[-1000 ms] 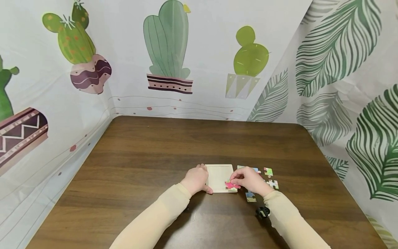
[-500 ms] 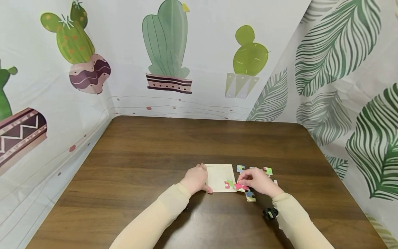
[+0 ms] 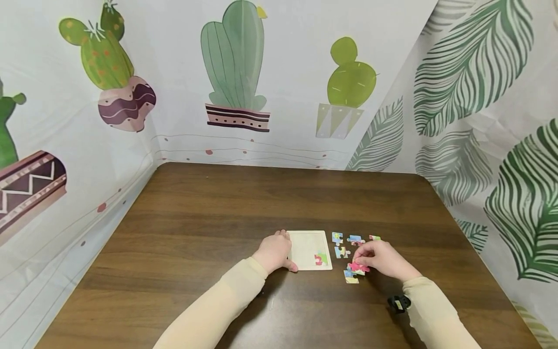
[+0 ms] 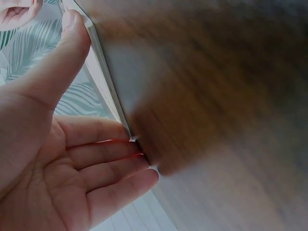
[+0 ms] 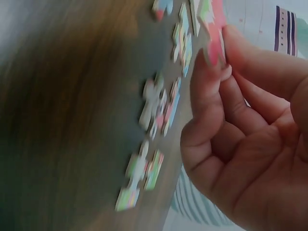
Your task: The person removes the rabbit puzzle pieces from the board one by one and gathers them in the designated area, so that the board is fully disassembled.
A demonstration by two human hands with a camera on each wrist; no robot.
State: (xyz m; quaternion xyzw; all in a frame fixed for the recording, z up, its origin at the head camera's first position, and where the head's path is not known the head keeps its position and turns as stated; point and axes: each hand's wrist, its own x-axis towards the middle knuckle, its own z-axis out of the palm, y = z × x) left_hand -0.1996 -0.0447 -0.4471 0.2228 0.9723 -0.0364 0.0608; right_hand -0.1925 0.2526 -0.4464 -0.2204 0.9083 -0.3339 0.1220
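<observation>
My left hand (image 3: 273, 249) braces the left side of a pale wooden puzzle tray (image 3: 303, 248); its straight fingers and thumb touch the edge, as the left wrist view shows. One red and green puzzle piece (image 3: 321, 260) lies in the tray's near right corner. Between thumb and forefinger, my right hand (image 3: 385, 258) pinches a pink puzzle piece (image 3: 358, 267), right of the tray and overlapping a blue and yellow piece (image 3: 351, 279) in the head view. In the right wrist view the pinched piece (image 5: 216, 31) is tilted on edge, its pink face partly visible.
Loose puzzle pieces lie right of the tray: one blue piece with a flower (image 3: 337, 237), a jagged blue one (image 3: 355, 239), another (image 3: 342, 252) below, and a green-red one (image 3: 374, 238) partly behind my right hand. Printed cloth walls (image 3: 287, 140) border the brown table (image 3: 218, 208).
My right hand has moved right, away from the tray, carrying the pink piece. A red and green piece in the tray's corner and loose pieces have come into sight. The left hand stays put.
</observation>
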